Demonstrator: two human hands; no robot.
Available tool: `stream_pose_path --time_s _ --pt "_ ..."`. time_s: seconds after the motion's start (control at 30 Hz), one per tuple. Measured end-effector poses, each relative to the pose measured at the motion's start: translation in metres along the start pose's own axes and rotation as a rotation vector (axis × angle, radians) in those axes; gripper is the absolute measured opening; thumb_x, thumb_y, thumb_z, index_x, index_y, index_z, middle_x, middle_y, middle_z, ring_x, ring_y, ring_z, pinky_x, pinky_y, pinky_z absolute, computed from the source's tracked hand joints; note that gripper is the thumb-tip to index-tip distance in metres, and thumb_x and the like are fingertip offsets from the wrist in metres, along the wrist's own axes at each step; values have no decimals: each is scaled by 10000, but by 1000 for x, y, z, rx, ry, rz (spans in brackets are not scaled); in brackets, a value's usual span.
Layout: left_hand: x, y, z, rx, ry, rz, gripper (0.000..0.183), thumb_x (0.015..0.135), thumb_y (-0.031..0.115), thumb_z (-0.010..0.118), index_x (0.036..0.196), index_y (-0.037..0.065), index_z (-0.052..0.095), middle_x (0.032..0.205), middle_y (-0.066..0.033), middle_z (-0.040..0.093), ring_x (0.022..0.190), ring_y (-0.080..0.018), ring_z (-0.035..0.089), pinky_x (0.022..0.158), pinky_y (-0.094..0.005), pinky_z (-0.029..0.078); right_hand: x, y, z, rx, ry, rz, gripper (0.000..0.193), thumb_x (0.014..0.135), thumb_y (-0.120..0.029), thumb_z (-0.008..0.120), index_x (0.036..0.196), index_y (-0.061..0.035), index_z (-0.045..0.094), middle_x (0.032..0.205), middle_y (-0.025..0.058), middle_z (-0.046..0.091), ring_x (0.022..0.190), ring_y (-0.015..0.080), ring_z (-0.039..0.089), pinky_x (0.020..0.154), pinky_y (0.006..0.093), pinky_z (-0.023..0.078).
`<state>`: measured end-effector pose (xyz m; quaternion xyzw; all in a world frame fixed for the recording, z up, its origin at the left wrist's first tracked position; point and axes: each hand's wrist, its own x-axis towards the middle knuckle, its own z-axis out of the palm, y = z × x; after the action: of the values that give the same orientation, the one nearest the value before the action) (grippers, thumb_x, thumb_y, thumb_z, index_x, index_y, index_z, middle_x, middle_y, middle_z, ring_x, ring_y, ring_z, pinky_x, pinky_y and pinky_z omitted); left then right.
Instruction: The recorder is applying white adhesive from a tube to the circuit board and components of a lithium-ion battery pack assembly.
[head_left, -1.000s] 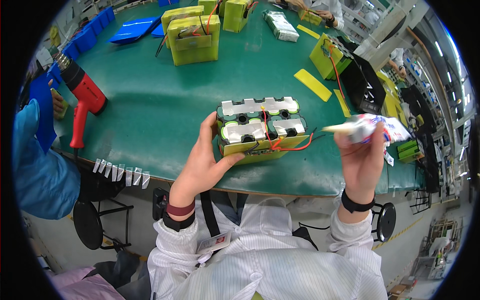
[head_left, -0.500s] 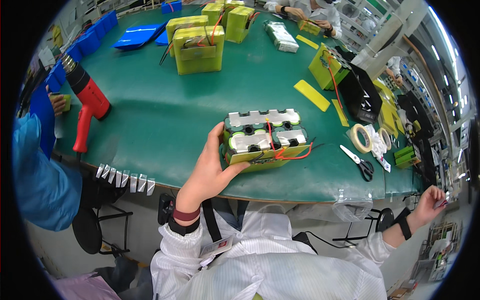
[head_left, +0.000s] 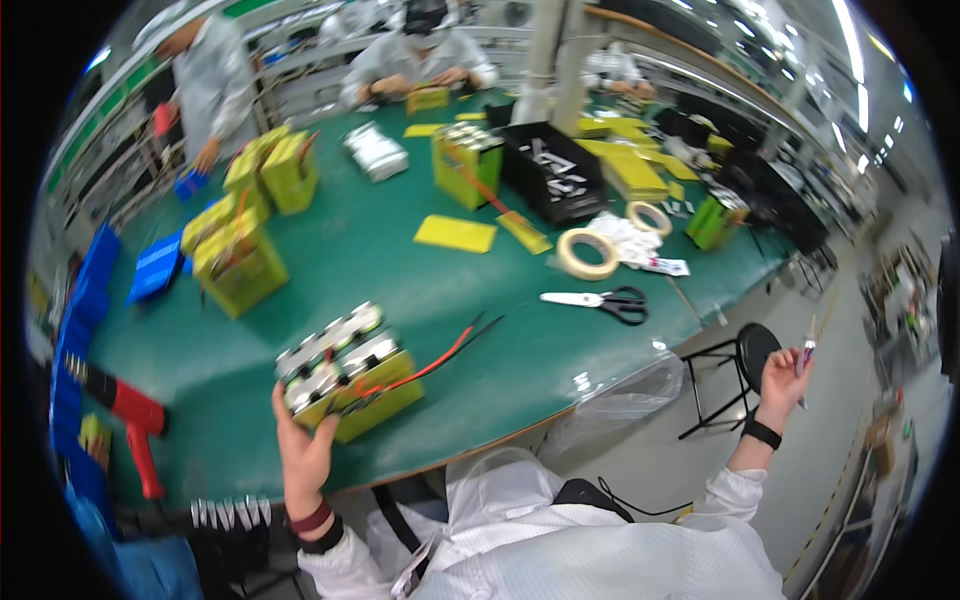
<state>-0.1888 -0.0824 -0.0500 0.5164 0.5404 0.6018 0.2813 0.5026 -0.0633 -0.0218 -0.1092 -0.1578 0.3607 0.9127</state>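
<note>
left fingers [head_left: 325,433]: grasping boxy yellow-green battery pack [head_left: 388,408] | right fingers [head_left: 782,366]: clenched around slim white-and-purple tube [head_left: 806,354] | black-handled white-bladed scissors [head_left: 625,304]: between both sets

Wired battery pack [head_left: 350,378]; tube [head_left: 806,358] seemingly upright.

Bright overhead light, with motion blur throughout.
Ceiling strip lamps [head_left: 850,45] burn white at upper right; the green worktop [head_left: 470,350] carries a pale sheen, and a clear plastic bag [head_left: 625,400] glints. The battery pack [head_left: 385,398] is smeared, while fisheye distortion bends straight edges toward a black surround.
</note>
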Motion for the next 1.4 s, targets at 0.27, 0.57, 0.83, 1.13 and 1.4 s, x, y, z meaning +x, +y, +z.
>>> stream_pose_path --time_s 0.27,0.57,0.83,1.13,1.4 --pt "7 -14 -5 -42 16 -29 733 844 15 556 1446 -7 138 1351 -150 385 1208 -226 406 1042 -330 284 18 -82 -47 -148 211 -335 335 941 -343 542 973 -10 555 845 72 579 641 128 452 563 245 382" --pt "-10 -3 -2 117 64 -106 569 886 126 604 1358 -20 321 1309 -159 447 1144 -251 457 986 -368 351 49 143 38 -478 -135 397 181 921 -278 595 987 -110 601 785 -2 582 606 74 477 533 213 383" --pt "-22 -15 1 30 127 -6 484 911 114 559 1328 -19 353 1280 -148 461 1141 -241 460 984 -342 354 118 229 29 -1129 -151 366 280 850 -300 671 833 -23 631 686 19 607 526 61 497 452 199 373" --pt "-26 -3 17 83 254 -27 456 919 104 540 1321 -15 359 1263 -151 471 1128 -247 469 983 -343 357 134 246 35 -1686 -397 417 377 740 -385 728 799 -14 690 681 54 655 564 135 587 531 279 447" --pt "-24 -56 -8 -156 147 55 612 879 37 437 1426 -30 171 1410 -181 319 1293 -265 334 1070 -367 261 123 233 55 -2251 -471 103 451 672 -469 734 789 -36 688 750 133 677 734 282 663 655 382 499"
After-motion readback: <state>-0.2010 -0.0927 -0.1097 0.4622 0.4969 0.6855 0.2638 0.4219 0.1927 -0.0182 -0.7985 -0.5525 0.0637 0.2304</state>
